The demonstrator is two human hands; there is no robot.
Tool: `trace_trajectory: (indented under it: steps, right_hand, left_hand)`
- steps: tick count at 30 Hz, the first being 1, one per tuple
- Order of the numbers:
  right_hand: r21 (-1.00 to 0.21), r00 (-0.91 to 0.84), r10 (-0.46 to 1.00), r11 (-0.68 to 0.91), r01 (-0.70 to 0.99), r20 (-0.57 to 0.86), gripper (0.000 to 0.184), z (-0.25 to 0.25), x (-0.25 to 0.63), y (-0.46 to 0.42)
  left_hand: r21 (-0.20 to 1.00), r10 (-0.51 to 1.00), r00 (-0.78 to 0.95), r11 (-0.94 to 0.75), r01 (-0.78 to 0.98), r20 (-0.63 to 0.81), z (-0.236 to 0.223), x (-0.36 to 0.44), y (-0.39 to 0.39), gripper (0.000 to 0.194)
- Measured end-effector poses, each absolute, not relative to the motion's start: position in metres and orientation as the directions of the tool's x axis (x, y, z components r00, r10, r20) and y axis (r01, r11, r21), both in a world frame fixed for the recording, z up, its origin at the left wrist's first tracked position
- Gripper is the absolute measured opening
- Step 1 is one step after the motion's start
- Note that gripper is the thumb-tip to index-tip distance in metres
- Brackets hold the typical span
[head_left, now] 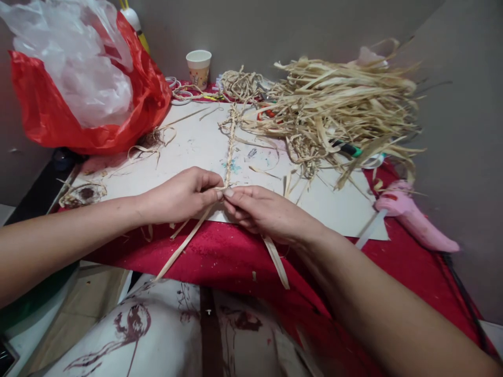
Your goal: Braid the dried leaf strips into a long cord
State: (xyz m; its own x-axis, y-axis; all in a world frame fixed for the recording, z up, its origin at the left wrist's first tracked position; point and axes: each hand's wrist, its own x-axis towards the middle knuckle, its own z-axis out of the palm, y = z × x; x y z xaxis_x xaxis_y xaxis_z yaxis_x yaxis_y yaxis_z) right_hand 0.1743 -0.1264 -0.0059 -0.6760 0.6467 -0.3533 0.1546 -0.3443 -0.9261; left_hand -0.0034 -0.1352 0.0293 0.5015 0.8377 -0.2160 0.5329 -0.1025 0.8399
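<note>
A narrow braid of dry straw-coloured husk point(231, 139) runs away from me over a stained white board point(196, 131). At its near end, my left hand point(186, 191) and my right hand point(257, 207) meet, thumbs and fingers pinching the husk strands. One loose strip point(184, 246) hangs down from below my left hand toward my lap. Another loose strip point(276, 262) trails from under my right hand over the red cloth. The fingertips hide just how the strands cross.
A big heap of dry husk strips point(346, 99) lies at the back right, with a green-and-black handle in it. At right is a pink glue gun point(416, 214). A red bag point(90, 139) with clear plastic and a paper cup point(198, 70) stand at the back. Red cloth point(416, 283) covers the table.
</note>
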Motion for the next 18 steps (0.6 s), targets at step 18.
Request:
trace_trajectory:
  steps: [18]
  right_hand:
    - [-0.849,-0.560,0.675,-0.518,0.102,-0.480,0.024,-0.011,0.160,-0.132]
  left_hand:
    - [0.289,0.880,0.473,-0.441,0.850,-0.046,0.037,-0.002,-0.153,0.020]
